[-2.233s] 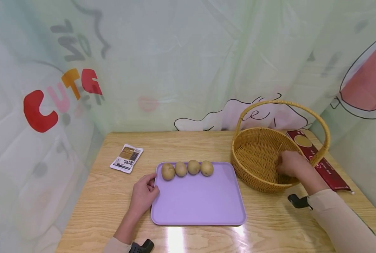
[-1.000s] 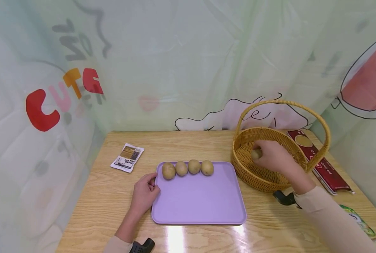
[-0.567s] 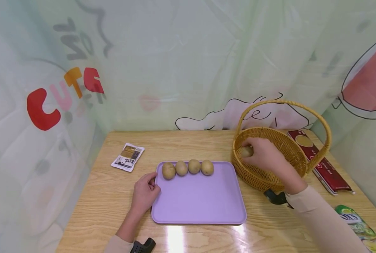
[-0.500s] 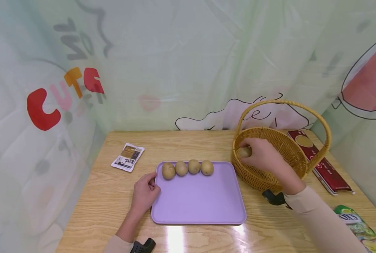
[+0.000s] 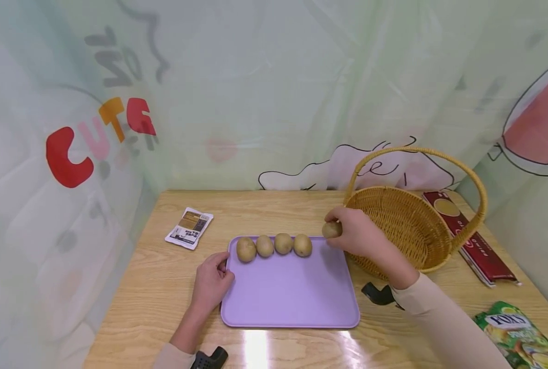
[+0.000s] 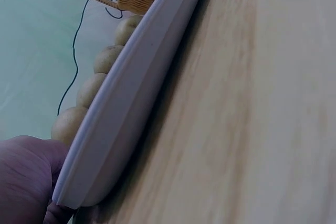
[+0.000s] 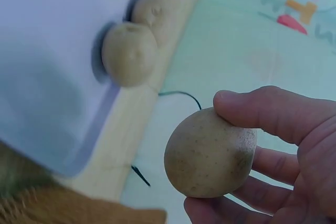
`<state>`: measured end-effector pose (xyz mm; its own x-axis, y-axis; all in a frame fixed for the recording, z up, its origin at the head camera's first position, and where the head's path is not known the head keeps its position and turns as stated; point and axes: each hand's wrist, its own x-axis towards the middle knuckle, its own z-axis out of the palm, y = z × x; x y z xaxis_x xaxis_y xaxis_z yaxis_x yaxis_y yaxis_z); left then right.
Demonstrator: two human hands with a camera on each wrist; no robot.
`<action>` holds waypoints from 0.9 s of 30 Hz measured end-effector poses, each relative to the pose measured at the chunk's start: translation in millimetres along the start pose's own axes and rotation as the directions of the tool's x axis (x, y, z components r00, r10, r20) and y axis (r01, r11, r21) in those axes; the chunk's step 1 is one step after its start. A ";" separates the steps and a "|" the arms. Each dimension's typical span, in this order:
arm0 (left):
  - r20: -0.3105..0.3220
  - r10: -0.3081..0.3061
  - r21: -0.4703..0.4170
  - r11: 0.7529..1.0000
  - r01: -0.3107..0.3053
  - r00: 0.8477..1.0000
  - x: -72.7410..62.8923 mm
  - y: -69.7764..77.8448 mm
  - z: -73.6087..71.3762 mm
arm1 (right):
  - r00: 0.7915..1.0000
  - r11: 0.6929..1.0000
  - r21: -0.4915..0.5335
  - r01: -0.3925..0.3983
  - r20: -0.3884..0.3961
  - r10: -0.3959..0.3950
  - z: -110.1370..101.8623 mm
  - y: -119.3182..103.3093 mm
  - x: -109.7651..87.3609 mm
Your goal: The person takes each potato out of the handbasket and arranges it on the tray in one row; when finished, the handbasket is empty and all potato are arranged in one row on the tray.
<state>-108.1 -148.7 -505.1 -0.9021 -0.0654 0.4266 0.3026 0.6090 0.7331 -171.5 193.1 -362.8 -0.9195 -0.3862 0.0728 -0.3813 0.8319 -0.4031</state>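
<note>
My right hand [image 5: 358,233] pinches a round brown potato [image 7: 210,153] between thumb and fingers, over the far right corner of a purple tray [image 5: 288,292]. In the right wrist view the potato hangs in the air beside the tray's row. Several potatoes [image 5: 283,243] stand side by side along the tray's far edge, starting at its left corner. At the tray's left rim, my left hand [image 5: 209,282] grips the edge; the left wrist view shows the thumb side of the hand [image 6: 26,174] above the rim and a fingertip below it.
A wicker basket [image 5: 405,225] with a tall handle stands right of the tray, partly behind my right forearm. Beyond it lies a long dark red packet [image 5: 479,251]. A green Fox's bag [image 5: 518,333] is at the front right, a small white-and-brown packet [image 5: 189,228] at the back left.
My right hand has come out of the basket with a potato and moved left over the tray's far right corner. My left hand has stayed at the tray's rim.
</note>
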 end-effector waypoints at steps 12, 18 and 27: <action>-0.018 0.017 0.067 0.998 -0.015 1.000 -0.9 6.2 -2.8 | 0.999 0.999 -0.026 0.038 -0.003 -0.038 40.7 2.9 8.5; -0.009 0.007 0.076 0.997 -0.007 1.000 -3.1 7.1 -3.7 | 0.999 0.998 -0.051 -0.029 0.023 0.030 56.4 7.4 11.2; -0.015 0.022 0.080 0.997 -0.021 1.000 -0.3 6.1 -3.6 | 0.995 0.989 -0.105 -0.100 -0.026 0.097 65.5 6.6 16.1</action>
<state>-104.8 -147.8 -498.9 -0.8903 -0.0641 0.4509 0.2958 0.6715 0.6794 -182.6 166.3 -424.0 -0.9544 -0.2929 0.0569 -0.2958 0.9034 -0.3103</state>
